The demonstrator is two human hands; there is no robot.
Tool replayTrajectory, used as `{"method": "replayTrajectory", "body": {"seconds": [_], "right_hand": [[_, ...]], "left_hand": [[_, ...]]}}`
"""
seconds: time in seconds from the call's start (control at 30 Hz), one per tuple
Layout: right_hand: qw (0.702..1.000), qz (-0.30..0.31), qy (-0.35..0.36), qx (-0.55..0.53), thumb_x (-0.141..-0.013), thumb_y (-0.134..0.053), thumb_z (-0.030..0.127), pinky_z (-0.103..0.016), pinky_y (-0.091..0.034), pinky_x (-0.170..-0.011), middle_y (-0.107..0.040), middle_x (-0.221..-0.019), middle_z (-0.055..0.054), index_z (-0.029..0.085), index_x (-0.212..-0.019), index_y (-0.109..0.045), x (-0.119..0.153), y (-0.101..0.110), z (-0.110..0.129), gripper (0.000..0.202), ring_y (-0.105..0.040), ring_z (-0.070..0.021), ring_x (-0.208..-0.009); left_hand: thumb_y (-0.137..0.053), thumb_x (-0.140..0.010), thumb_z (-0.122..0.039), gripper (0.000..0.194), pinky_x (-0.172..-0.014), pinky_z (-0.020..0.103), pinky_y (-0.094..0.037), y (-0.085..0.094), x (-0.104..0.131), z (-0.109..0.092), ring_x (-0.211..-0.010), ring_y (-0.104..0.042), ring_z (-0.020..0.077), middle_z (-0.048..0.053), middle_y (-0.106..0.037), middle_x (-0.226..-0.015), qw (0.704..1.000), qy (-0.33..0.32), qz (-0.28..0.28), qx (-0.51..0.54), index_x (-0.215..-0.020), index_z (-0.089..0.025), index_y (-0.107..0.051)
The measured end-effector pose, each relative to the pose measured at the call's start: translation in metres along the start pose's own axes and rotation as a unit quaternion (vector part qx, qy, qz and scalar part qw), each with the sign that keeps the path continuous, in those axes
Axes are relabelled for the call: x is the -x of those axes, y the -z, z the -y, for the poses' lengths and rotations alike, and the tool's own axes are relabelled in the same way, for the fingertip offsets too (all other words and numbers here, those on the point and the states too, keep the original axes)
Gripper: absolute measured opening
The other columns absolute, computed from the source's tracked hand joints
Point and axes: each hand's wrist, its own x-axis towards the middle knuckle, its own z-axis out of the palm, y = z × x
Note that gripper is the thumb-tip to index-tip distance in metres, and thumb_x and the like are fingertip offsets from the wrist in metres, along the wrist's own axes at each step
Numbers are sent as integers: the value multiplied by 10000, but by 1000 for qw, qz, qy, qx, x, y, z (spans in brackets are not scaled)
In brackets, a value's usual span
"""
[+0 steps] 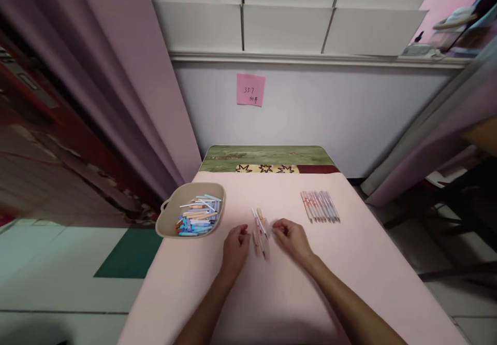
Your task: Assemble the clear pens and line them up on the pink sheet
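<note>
A small loose pile of slim pens [260, 233] lies in the middle of the pink tabletop, its pens pointing slightly different ways. Just left of the pile is my left hand [236, 249], fingers curled with the tips near each other; whether anything is between them is not clear. On the pile's other side, my right hand [291, 237] has bent fingers close to the pens, and its fingertips are too small to read. Farther right, a neat row of pens [320, 206] lies side by side. A beige basket [166, 223] at the left holds several blue, white and orange pens.
The pink cloth [295, 288] covers most of the table, with a green patterned strip [264, 153] at the far edge. A pink note [250, 90] is stuck on the wall behind. Curtains hang at both sides, and dark furniture stands at the right.
</note>
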Motion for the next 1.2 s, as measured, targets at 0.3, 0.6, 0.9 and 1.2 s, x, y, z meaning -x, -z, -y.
{"method": "replayTrajectory", "body": {"seconds": [0.3,0.6,0.9,1.2], "right_hand": [[962,71,-45,260,-814,-548,260,-299,-429,-680,-724,-871,-125,172,-808,-726,-22,-31,43,198,-663,-240,-802],[976,44,-102,186,-685,-655,229,-352,-455,-709,-716,-757,-174,131,-677,-709,-35,-44,47,112,-672,-292,-794],[975,-56,-142,-164,-752,-526,410,-216,-352,-423,-706,-722,-62,155,-733,-602,-15,24,-2,266,-468,-88,-419],[900,-54,-196,-385,-592,-759,391,-192,-292,-423,-687,-721,-35,140,-879,-633,12,18,-9,401,-422,-56,-443]], "left_hand": [[-476,-867,-269,213,-803,336,-485,14,19,23,-905,-611,211,88,-632,-966,990,-131,-36,-36,-987,-182,-630],[-519,-836,-339,225,-750,316,-491,20,17,20,-836,-623,201,71,-647,-917,996,-81,-29,35,-941,-199,-661],[-511,-798,-428,269,-698,293,-449,19,3,4,-751,-612,191,61,-662,-811,998,12,12,-66,-800,-186,-628],[-740,-561,-368,260,-633,300,-375,-14,-47,-22,-743,-632,258,70,-631,-569,985,123,59,-110,-496,-188,-564]]}}
